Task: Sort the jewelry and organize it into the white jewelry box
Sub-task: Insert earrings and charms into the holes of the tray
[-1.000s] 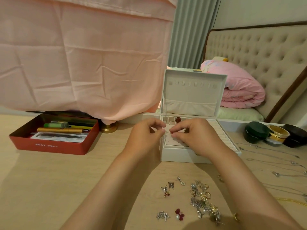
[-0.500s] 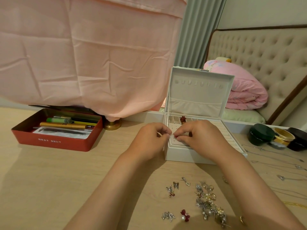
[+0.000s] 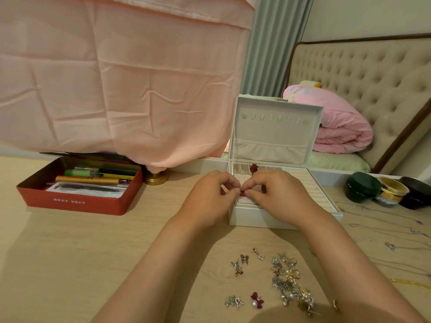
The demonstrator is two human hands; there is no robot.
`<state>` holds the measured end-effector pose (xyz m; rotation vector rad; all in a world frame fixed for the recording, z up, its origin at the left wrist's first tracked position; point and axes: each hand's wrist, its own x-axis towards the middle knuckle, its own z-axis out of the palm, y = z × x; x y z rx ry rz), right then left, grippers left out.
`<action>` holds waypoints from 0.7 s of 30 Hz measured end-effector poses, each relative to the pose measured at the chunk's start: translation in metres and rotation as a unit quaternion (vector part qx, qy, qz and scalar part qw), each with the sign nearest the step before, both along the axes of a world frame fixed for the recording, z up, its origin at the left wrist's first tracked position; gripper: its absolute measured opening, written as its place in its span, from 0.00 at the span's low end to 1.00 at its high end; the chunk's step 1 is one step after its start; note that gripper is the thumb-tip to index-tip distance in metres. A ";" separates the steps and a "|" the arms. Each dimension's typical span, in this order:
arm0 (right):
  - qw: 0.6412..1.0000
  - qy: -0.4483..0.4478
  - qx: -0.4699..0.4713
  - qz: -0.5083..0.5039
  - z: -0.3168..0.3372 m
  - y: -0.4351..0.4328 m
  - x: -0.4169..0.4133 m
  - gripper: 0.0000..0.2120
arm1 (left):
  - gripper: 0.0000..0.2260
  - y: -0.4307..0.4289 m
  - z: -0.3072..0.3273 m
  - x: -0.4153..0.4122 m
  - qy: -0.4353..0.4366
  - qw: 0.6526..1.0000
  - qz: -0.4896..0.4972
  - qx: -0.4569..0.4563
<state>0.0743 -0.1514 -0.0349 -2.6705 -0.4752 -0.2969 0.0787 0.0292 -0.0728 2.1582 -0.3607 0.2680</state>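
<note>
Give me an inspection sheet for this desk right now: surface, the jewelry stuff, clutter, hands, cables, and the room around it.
Surface: light wood table.
Job's things: white jewelry box open, lid upright; small red earring held over its holed panel; another red piece in a back compartment; loose earrings on the table nearest the person; thin chains at the right.
Clutter: red tin of pens at the left; green case, gold bangles and black case at the right.
Hands: left hand and right hand both pinch the small red earring.
Cables: nothing seen.
Surroundings: pink cloth hanging behind; bed with tufted headboard and pink quilt.
</note>
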 end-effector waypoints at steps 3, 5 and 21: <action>1.000 0.000 0.006 -0.014 0.003 -0.001 -0.003 0.04 | 0.02 -0.001 0.001 -0.002 0.004 1.000 -0.003 0.019; 0.999 -0.007 0.042 -0.026 0.010 -0.004 -0.009 0.03 | 0.02 -0.001 0.004 -0.005 0.002 1.000 0.001 0.020; 0.943 0.280 -0.115 0.140 0.018 -0.004 -0.103 0.13 | 0.05 0.008 0.016 -0.091 -0.008 0.977 -0.103 0.189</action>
